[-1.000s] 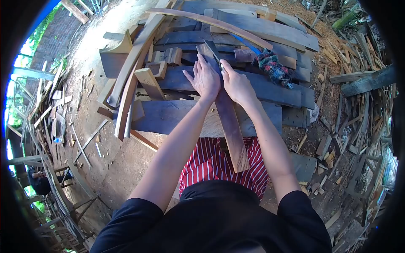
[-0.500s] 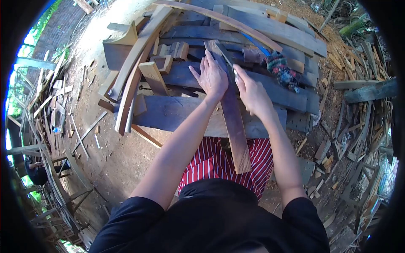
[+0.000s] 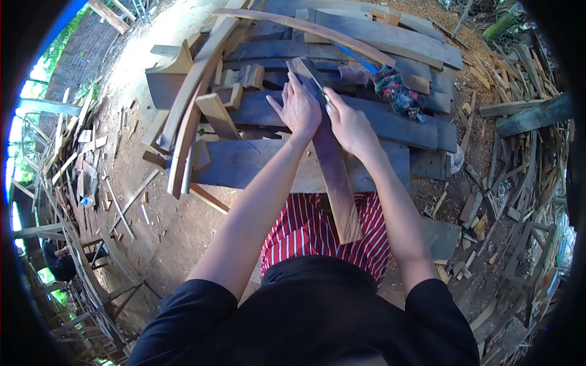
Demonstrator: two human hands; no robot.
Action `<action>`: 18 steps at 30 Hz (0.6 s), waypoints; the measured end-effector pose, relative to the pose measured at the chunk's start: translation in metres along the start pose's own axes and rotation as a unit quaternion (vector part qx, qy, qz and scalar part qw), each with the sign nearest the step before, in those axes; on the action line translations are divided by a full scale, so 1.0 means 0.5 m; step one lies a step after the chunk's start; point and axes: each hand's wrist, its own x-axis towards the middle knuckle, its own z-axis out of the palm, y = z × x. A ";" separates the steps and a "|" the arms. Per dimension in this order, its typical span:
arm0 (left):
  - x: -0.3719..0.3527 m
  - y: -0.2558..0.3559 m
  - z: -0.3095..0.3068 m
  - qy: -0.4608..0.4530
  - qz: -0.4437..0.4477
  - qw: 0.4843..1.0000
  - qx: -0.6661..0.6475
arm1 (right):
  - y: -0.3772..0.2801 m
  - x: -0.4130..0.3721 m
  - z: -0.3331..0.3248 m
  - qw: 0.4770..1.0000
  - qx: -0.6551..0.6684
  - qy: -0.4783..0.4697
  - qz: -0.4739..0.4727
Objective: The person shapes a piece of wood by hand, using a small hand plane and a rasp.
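Note:
A long brown plank (image 3: 336, 183) slants from the workbench over its near edge to the lap, its lower end above striped trousers. My left hand (image 3: 300, 110) presses flat on the upper part of it, fingers stretched forward and thumb spread out. Beside it, my right hand (image 3: 351, 127) is closed around the near end of a slim grey metal tool (image 3: 315, 75). The tool's long narrow body lies along the plank's right edge and points to its far end. The handle is mostly hidden in my fingers, so I cannot tell its exact kind.
The workbench (image 3: 238, 163) is made of dark boards. Long curved timbers (image 3: 190, 119) lean at its left, near small wooden blocks (image 3: 231, 94). A dark multicoloured cloth bundle (image 3: 400, 94) lies at right. Scrap wood piles (image 3: 525, 177) flank both sides; a person (image 3: 60, 261) is at far left.
My right hand and the tool have shifted slightly left and forward along the plank's edge. My left hand stays flat on the plank. The whole view has shifted a little.

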 end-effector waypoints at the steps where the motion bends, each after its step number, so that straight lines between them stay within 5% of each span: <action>1: 0.005 -0.006 -0.004 -0.005 0.009 1.000 0.007 | 0.000 -0.002 -0.004 1.000 0.004 0.003 -0.005; 9: 0.004 -0.005 -0.005 -0.004 0.010 1.000 0.007 | -0.002 0.070 0.001 0.999 0.038 0.006 -0.027; 12: 0.005 -0.002 0.000 0.007 0.004 1.000 -0.006 | -0.003 -0.032 -0.023 0.995 -0.091 0.016 -0.033; 18: 0.000 -0.006 -0.005 -0.008 0.015 1.000 -0.006 | -0.020 0.021 0.000 0.985 -0.150 0.060 -0.052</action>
